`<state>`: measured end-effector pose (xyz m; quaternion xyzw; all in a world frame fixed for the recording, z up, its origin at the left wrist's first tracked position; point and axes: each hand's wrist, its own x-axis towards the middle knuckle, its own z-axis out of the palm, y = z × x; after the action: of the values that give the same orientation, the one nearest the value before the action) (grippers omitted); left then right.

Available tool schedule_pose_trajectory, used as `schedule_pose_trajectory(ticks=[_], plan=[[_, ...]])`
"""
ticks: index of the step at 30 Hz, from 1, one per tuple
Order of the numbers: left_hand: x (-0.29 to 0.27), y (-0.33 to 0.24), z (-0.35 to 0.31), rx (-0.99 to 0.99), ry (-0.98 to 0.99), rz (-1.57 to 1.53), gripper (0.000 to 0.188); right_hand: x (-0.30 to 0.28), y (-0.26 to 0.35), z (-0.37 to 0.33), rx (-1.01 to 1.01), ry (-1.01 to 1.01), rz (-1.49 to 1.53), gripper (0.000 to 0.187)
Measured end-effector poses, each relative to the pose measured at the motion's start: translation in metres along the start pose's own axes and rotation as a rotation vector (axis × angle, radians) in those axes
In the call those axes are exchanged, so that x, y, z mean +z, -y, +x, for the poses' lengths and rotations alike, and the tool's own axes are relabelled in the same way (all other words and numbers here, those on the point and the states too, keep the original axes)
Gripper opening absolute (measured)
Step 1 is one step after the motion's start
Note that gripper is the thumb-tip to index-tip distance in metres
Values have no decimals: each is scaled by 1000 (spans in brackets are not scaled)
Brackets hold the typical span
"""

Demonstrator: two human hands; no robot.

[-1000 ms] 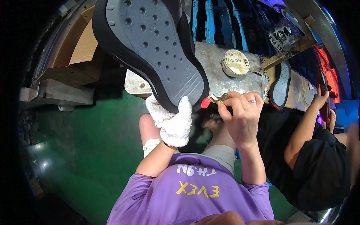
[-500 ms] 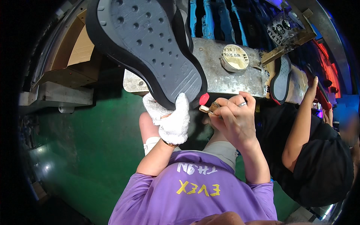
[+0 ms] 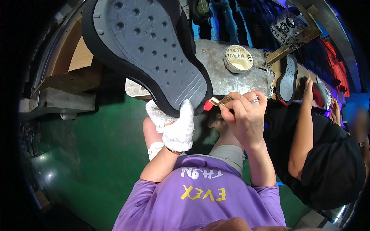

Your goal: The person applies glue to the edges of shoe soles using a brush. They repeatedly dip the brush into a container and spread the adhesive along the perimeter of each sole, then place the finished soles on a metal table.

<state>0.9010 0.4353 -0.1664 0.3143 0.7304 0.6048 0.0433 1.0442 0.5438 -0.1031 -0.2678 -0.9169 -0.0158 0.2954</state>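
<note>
My left hand [image 3: 179, 129], in a white knitted glove, grips the narrow end of a shoe [image 3: 169, 50], thumb on its underside. The large grey sole with dimples and a black rim faces up, its far end cut off at the top of the picture. A small red part [image 3: 208, 105] sticks out beside the narrow end. My bare right hand [image 3: 243, 115], a ring on one finger, pinches a small brush [image 3: 222, 101] with a pale tip and brownish body. The brush tip lies against or just over the red part; contact cannot be made out.
A metal-topped bench [image 3: 216, 82] carries a round tub [image 3: 238, 59] with cream contents. Another grey-soled shoe [image 3: 287, 81] lies further right. A co-worker's arm [image 3: 302, 134] is close on my right, handling a red item. An open cardboard box [image 3: 63, 73] stands left.
The brush tip has moved up and left onto or over the red part. The shoe has shifted slightly left. The co-worker's hand and red item have moved.
</note>
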Motion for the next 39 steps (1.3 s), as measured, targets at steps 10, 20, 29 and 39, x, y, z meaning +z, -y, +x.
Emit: schedule_pose_trajectory(ticks=[10,20,29,39], plan=[[5,-15,4,-237,-82,-538,68,1,-12,-8,48,-55,79,14],[6,2,4,-107,-68,-260,62,-3,9,-8,-67,90,145,17],[-4,-17,4,-234,-60,-331,62,-5,7,-14,-45,23,189,27],[-5,0,0,-161,-71,-279,65,2,-9,-11,67,-40,24,13]])
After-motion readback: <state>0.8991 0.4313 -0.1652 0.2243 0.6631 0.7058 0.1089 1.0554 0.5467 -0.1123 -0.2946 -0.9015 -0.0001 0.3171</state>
